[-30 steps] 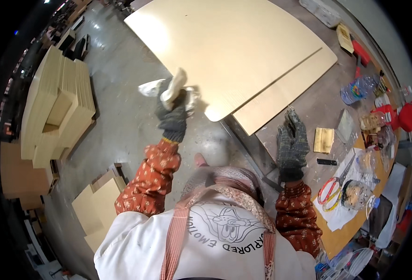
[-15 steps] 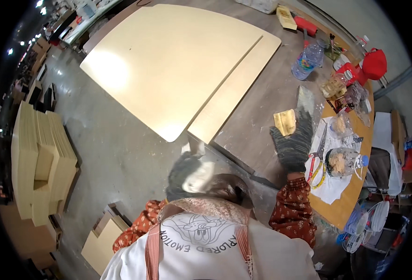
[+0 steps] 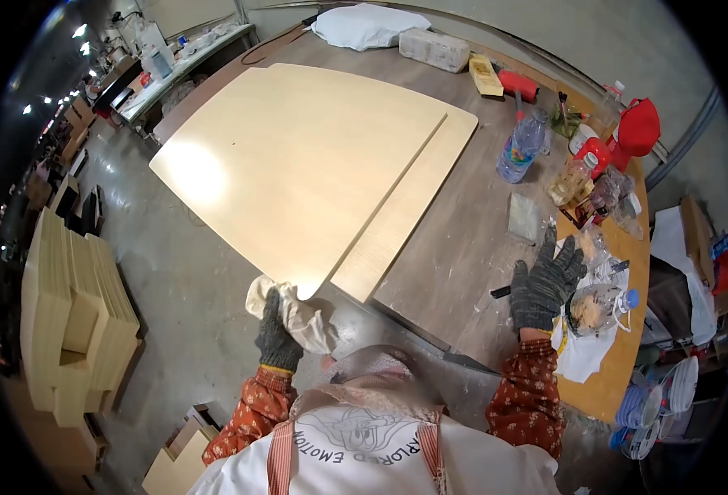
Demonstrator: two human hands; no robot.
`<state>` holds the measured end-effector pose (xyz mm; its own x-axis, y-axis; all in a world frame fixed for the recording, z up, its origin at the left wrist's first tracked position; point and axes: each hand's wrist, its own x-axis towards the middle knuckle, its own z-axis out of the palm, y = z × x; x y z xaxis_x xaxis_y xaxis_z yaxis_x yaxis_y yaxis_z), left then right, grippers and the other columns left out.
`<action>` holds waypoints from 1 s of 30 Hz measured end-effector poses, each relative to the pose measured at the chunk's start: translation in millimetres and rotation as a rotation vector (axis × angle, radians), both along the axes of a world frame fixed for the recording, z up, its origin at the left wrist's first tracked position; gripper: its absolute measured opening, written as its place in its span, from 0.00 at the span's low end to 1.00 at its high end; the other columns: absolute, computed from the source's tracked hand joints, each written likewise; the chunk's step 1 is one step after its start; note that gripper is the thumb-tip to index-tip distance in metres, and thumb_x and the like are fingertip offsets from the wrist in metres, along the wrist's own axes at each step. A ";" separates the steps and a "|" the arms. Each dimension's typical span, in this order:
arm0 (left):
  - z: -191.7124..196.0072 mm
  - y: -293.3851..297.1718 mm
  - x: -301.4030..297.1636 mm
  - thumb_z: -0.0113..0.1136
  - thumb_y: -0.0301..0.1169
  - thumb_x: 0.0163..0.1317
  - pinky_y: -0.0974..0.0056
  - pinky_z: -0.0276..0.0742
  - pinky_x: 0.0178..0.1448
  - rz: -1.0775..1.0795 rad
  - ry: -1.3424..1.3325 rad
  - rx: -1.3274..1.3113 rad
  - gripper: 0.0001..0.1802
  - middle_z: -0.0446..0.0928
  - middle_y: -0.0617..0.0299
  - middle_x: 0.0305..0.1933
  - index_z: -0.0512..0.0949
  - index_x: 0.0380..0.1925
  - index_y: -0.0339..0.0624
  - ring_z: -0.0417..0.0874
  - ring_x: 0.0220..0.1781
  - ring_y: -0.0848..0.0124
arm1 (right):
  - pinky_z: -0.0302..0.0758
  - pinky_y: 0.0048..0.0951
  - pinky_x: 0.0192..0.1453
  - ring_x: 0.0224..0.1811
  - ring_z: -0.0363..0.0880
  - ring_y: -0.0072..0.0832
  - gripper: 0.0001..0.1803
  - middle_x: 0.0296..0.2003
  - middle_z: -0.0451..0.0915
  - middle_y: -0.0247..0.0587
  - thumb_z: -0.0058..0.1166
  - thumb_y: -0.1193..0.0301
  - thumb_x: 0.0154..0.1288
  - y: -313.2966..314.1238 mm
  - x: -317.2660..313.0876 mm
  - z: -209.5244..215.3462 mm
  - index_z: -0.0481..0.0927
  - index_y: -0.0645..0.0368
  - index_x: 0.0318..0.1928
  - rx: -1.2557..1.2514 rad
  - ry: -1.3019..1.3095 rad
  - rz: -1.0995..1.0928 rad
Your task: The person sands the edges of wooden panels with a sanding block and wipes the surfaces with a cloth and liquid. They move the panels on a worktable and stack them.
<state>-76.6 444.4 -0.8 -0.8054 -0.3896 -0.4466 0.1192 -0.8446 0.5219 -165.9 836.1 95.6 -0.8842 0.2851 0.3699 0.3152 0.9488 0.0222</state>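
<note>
1 crumpled cloth (image 3: 308, 322) was in hand near a pale panel's (image 3: 298, 165) corner; what was done or left could not be told.
The left hand (image 3: 279, 334) curled around the cloth, forearm reaching forward; the right hand (image 3: 545, 285) hung palm-down, fingers spread, beside a clear bottle (image 3: 593, 311). The panel lay on a brown table (image 3: 450, 256).

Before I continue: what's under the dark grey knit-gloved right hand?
A white paper sheet and a short black bar show beside the right hand; whatever its palm covers cannot be seen.
</note>
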 end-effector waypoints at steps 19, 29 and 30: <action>-16.5 -103.4 71.8 0.52 0.24 0.66 0.65 0.75 0.61 -0.211 -0.016 -0.357 0.17 0.78 0.51 0.51 0.73 0.54 0.26 0.79 0.53 0.65 | 0.61 0.53 0.68 0.64 0.63 0.54 0.34 0.61 0.66 0.56 0.56 0.59 0.61 -104.3 -12.5 -21.3 0.66 0.52 0.66 -0.220 0.124 0.717; -0.7 -240.9 114.1 0.52 0.25 0.66 0.71 0.78 0.46 -0.285 -0.290 -1.390 0.14 0.82 0.57 0.44 0.78 0.49 0.30 0.82 0.41 0.72 | 0.67 0.46 0.66 0.62 0.69 0.49 0.27 0.59 0.73 0.54 0.53 0.59 0.66 -190.7 -183.4 -21.5 0.70 0.55 0.63 -0.332 0.119 0.634; 7.4 -249.6 113.9 0.52 0.25 0.66 0.70 0.78 0.46 -0.356 -0.384 -1.685 0.14 0.83 0.57 0.45 0.79 0.49 0.32 0.82 0.41 0.71 | 0.68 0.46 0.65 0.61 0.71 0.50 0.27 0.58 0.74 0.51 0.52 0.58 0.66 -198.5 -198.1 -21.9 0.69 0.53 0.63 -0.382 0.086 0.607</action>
<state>37.3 194.8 6.5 -0.9017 -0.4292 0.0521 -0.2613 0.6371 0.7251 -364.0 637.7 73.6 -0.9001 -0.1234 0.4178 -0.2838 0.8937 -0.3475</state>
